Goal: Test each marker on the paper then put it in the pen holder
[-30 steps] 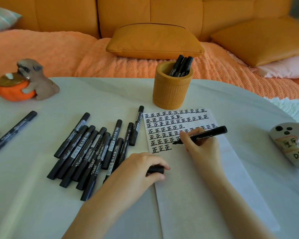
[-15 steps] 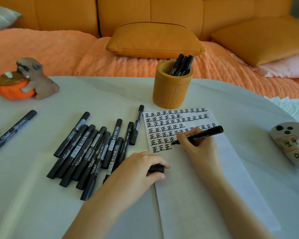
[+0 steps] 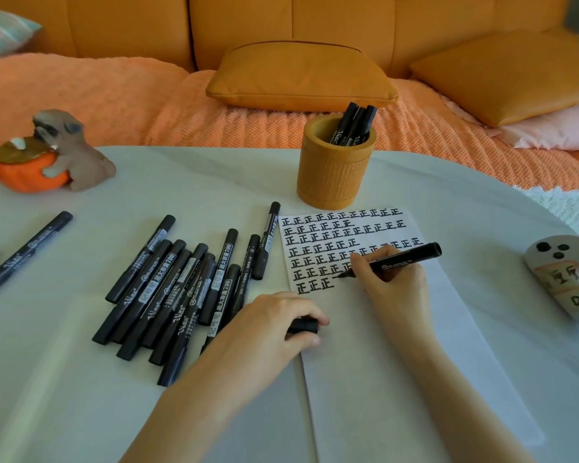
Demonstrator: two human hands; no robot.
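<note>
Marker has been drawn rightward on paper, pinched in the right hand grip, cap clasped by left hand; wet ink could be smeared under the palm.

**Where a Hand Can Pass**

The pen holder stands near the table's far edge, just beyond the paper. Three markers lean right inside it; its left half gapes free. A pile of capped markers crowds the table left of the paper. Bare tabletop separates paper from the ghost figurine at the right edge.
</note>
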